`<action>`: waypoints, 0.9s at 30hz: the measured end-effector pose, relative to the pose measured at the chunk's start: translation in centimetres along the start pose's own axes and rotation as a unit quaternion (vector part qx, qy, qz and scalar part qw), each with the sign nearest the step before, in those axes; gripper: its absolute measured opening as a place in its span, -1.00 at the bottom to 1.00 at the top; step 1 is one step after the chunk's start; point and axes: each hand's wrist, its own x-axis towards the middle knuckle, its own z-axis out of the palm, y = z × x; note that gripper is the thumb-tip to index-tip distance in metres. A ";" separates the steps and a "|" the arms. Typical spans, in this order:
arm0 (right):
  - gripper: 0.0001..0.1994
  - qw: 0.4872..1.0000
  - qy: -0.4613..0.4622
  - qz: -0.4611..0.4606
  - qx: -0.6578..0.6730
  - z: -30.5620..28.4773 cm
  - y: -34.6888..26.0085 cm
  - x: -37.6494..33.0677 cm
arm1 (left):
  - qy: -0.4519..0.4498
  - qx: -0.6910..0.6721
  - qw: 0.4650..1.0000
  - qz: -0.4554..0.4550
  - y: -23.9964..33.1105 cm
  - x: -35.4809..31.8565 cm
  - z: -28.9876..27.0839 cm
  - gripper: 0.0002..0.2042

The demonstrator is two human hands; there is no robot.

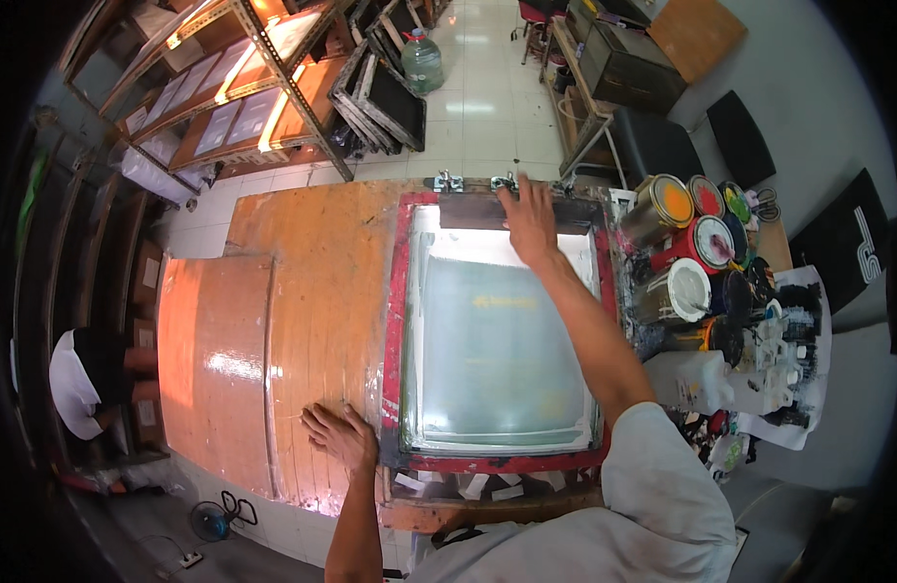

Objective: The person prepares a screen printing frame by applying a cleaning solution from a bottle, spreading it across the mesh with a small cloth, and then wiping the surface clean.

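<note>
A screen-printing frame [393, 340] with red tape along its edges lies flat on the wooden table. Its pale mesh [497, 379] carries faint yellowish marks. At the frame's far edge, a dark bar [473, 212] sits below metal hinge clamps [448, 183]. My right hand [533, 222] reaches across the mesh to this edge, its stretched fingers apart over the bar and beside a clamp. Whether the fingertips touch the clamp cannot be made out. My left hand [343, 437] rests on the wooden table [322, 291], left of the frame, with fingers spread and nothing held.
Several open ink cans [670, 204] and plastic bottles [774, 369] crowd the right side. A brown board [215, 360] lies on the table's left part. Metal shelving [288, 87], stacked screens [390, 102] and a large water bottle [422, 63] stand beyond. A person [84, 379] is at far left.
</note>
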 end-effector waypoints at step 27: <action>-0.70 0.998 0.036 -0.025 0.048 -0.5 -1.0 -1.4 | 0.040 0.034 0.998 0.024 -0.9 0.4 1.7 -0.25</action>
